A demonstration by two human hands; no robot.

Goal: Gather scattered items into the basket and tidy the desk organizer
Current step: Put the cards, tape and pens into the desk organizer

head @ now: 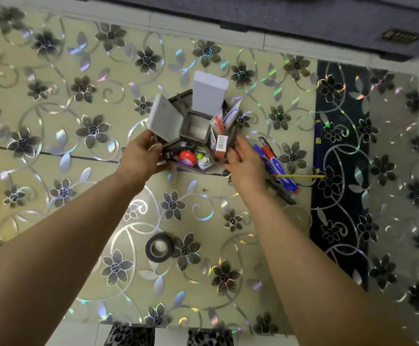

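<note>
A dark grey desk organizer (194, 132) with several compartments stands on the flowered glass table. It holds two white boxes (209, 92), tubes (219, 122), a small barcode box (221, 144), a red ball (187, 157) and small bottles. My left hand (141, 156) grips its left side, fingers curled on the rim. My right hand (247, 162) presses against its right side with fingers apart. Several markers and pens (276, 166) lie just right of my right hand. A roll of dark tape (159, 247) lies nearer to me.
A dark blue pen (317, 146) and a yellow pencil (300, 175) lie at the right, by the table's black strip (338, 171). A grey sofa edge (278, 18) runs along the far side. Leopard-print stools (128, 335) stand at the near edge.
</note>
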